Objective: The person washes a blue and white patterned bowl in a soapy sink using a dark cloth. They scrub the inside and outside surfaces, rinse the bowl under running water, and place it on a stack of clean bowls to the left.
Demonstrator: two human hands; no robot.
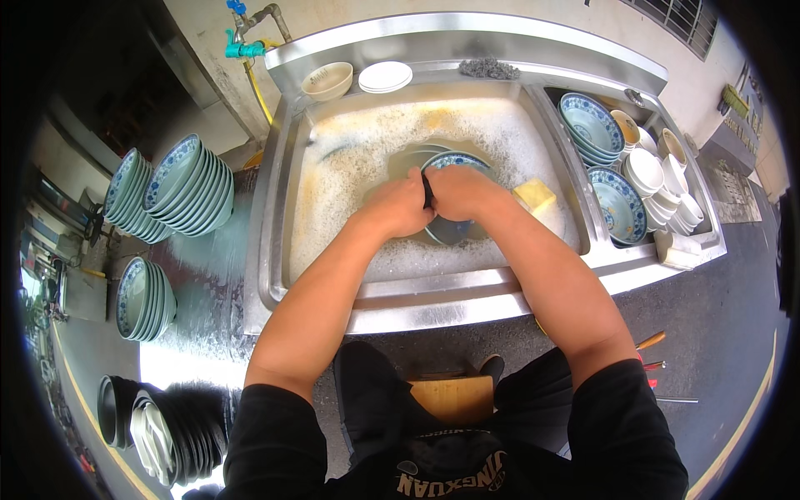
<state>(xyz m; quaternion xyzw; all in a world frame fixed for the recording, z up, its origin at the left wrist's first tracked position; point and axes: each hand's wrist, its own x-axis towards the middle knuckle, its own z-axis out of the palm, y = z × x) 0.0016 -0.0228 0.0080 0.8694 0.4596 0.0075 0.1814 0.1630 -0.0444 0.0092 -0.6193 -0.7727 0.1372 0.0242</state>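
My left hand (400, 203) and my right hand (461, 190) meet over the foamy water of a stainless steel sink (431, 290). Both have their fingers curled round a small black object (428, 189), mostly hidden, its kind unclear. Just below them a blue-rimmed bowl (459, 159) lies partly in the water, largely covered by my hands. Behind it shows the edge of another pale dish (425, 150). A yellow sponge (534, 195) floats to the right of my right forearm.
Washed-up-looking stacks of blue-rimmed bowls (187, 187) stand at the left, above black bowls (181, 431). The right basin holds patterned bowls (590, 122) and white bowls (644, 169). On the back ledge are a beige bowl (327, 81), white plates (385, 76) and a metal scourer (489, 69).
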